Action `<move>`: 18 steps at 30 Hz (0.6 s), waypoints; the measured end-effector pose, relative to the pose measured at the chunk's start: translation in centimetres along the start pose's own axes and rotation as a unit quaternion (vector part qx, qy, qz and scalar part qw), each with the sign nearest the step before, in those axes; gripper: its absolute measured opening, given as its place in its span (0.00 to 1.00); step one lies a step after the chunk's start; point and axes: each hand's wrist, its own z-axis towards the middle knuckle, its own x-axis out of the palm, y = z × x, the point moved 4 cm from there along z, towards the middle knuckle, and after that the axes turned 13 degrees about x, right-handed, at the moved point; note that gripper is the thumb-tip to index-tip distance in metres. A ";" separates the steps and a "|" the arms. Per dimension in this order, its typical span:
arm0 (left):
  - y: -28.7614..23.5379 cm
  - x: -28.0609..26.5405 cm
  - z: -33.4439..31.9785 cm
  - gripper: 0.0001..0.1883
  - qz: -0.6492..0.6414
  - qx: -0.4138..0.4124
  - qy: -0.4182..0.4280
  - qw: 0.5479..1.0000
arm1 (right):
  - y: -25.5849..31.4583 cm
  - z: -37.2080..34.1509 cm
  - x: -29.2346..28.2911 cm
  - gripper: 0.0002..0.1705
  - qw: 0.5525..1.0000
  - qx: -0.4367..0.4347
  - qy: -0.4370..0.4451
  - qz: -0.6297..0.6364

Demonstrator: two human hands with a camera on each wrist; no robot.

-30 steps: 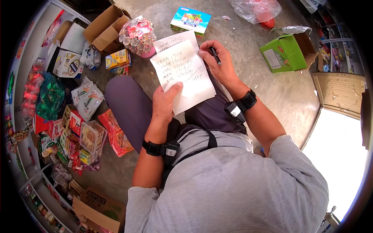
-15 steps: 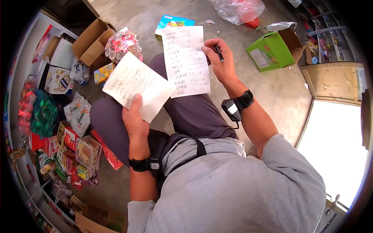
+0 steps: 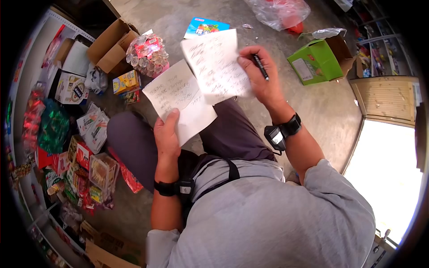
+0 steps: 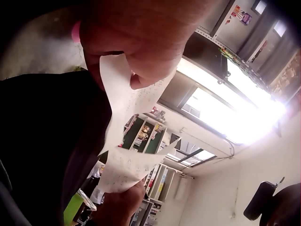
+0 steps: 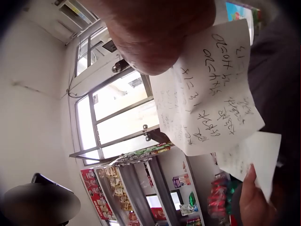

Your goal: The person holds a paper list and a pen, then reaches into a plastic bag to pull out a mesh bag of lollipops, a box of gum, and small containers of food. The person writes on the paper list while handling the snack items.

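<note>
In the head view my left hand [image 3: 168, 136] pinches the lower edge of a handwritten sheet [image 3: 190, 120], thumb on top. My right hand [image 3: 263, 80] grips the right edge of a second written sheet [image 3: 216, 62] and also holds a black pen [image 3: 260, 67]. The second sheet lies partly over the upper right edge of the first, slightly blurred. From the left wrist, the fingers and thumb of my left hand [image 4: 136, 42] pinch folded-looking paper [image 4: 113, 84]. Large handwriting shows on the right sheet [image 5: 207, 94] in the right wrist view.
Left on the floor lie packaged goods [image 3: 85, 169], an open carton [image 3: 107, 44] and a tub of wrapped items [image 3: 147, 53]. Ahead are a blue box [image 3: 203, 27] and clear plastic bag [image 3: 281, 13]. A green box [image 3: 317, 62] stands right; shelves line both sides.
The two sheets were stacked, then drawn apart to the sides; now the right sheet overlaps the left one again at the edge. Both hands keep their hold, and the pen stays in my right hand.
</note>
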 end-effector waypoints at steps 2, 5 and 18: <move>-0.1 0.5 0.1 0.18 -0.007 0.009 0.005 1.000 | 0.2 -0.7 1.3 0.07 0.999 0.017 0.042 -0.003; -0.5 0.4 0.7 0.17 0.004 0.035 -0.011 0.999 | 1.1 -1.5 1.8 0.08 0.997 -0.024 0.064 -0.048; 0.8 2.5 -0.6 0.16 -0.007 -0.030 0.060 0.998 | -1.8 -2.2 2.5 0.09 0.984 -0.057 -0.052 -0.160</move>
